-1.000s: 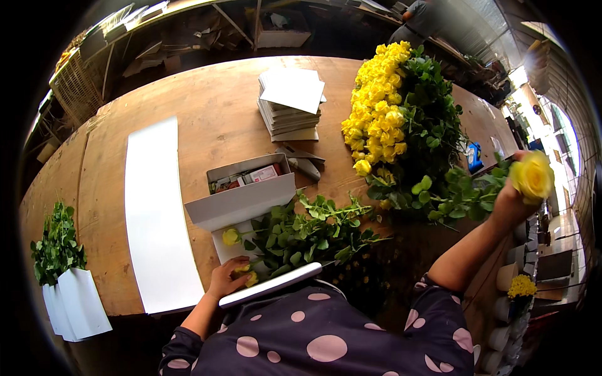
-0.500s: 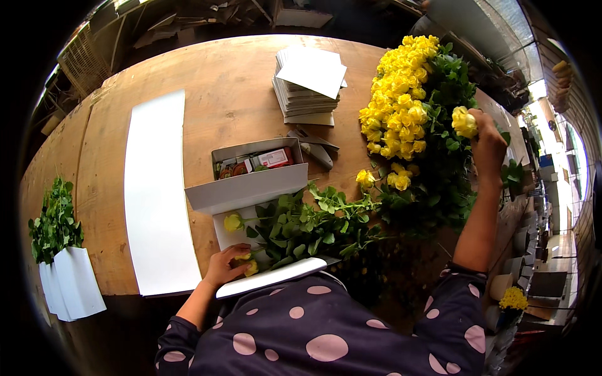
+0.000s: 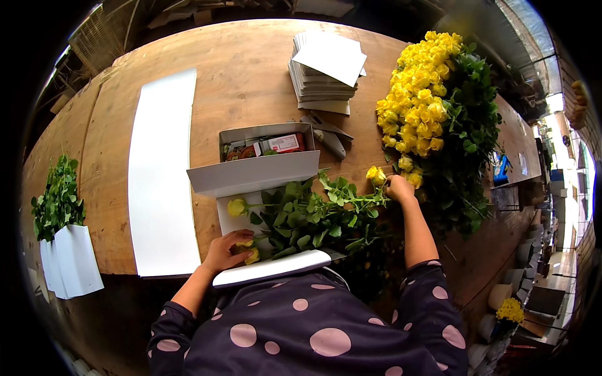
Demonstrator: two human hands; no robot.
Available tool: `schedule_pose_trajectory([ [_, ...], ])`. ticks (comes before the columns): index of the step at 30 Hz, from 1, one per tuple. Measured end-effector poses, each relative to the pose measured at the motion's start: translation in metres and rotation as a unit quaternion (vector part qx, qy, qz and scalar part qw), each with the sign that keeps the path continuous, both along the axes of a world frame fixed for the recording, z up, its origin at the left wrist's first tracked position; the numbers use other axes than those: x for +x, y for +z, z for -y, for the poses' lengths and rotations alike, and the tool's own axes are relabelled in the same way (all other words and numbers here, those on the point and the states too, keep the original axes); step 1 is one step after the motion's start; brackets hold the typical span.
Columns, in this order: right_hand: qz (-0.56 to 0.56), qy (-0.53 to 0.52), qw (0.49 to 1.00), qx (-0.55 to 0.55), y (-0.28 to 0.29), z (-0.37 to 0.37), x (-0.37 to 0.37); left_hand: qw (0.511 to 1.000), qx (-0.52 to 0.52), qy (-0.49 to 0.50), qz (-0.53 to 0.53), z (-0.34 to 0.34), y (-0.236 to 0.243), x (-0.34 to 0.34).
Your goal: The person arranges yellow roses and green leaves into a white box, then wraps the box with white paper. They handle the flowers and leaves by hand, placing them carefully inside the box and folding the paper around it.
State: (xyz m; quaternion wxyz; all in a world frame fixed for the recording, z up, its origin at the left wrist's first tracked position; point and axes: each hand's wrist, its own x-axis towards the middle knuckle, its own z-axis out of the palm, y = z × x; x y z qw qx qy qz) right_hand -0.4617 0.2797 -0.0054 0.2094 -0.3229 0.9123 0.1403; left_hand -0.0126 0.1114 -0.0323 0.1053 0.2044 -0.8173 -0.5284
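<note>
My left hand [image 3: 227, 248] rests on yellow rose heads [image 3: 249, 254] at the near end of a white paper sheet [image 3: 271, 268] on the wooden table [image 3: 244, 81]. Several leafy rose stems [image 3: 307, 216] lie across that sheet, one yellow bloom [image 3: 237, 207] at its left. My right hand [image 3: 399, 187] grips a yellow rose [image 3: 376, 175] by its stem, low over the table at the right end of those stems. Just behind it lies a big pile of yellow roses [image 3: 419, 100] with dark green foliage [image 3: 471, 144].
An open grey cardboard box [image 3: 263, 160] with small items stands behind the stems. A stack of white sheets [image 3: 327, 72] is farther back, a long white sheet [image 3: 162, 182] at left. Greenery wrapped in white paper [image 3: 63, 250] sits at the far left.
My right hand swung in from far right with a yellow rose, passed the rose pile, and now sits low by the stems. The left hand stayed on the rose heads.
</note>
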Motion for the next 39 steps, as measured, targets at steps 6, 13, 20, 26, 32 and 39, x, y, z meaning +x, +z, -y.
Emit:
schedule_pose_trajectory([
  [6, 0.143, -0.107, 0.879, -0.442, 0.033, -0.066, -0.011, 1.000, -0.012, 0.002, 0.008, -0.001, -0.003, 0.003],
  [13, 0.178, -0.114, 0.800, -0.561, 0.086, -0.133, 0.028, 1.000, 0.014, 0.003, 0.010, -0.003, -0.001, -0.001],
  [20, 0.125, -0.059, 0.837, -0.529, 0.152, -0.105, 0.089, 0.999, 0.027, -0.001, 0.026, 0.001, 0.000, 0.003],
  [26, 0.037, 0.188, 0.884, -0.427, 0.207, -0.017, 0.171, 0.994, -0.108, 0.009, -0.005, 0.002, 0.004, 0.009],
  [32, 0.204, 0.462, 0.832, -0.230, 0.118, 0.104, 0.233, 0.995, -0.082, -0.014, 0.049, -0.001, -0.002, 0.023],
  [39, 0.238, 0.501, 0.822, -0.128, 0.004, 0.136, 0.256, 0.972, -0.201, -0.061, 0.101, -0.001, 0.000, 0.022],
])
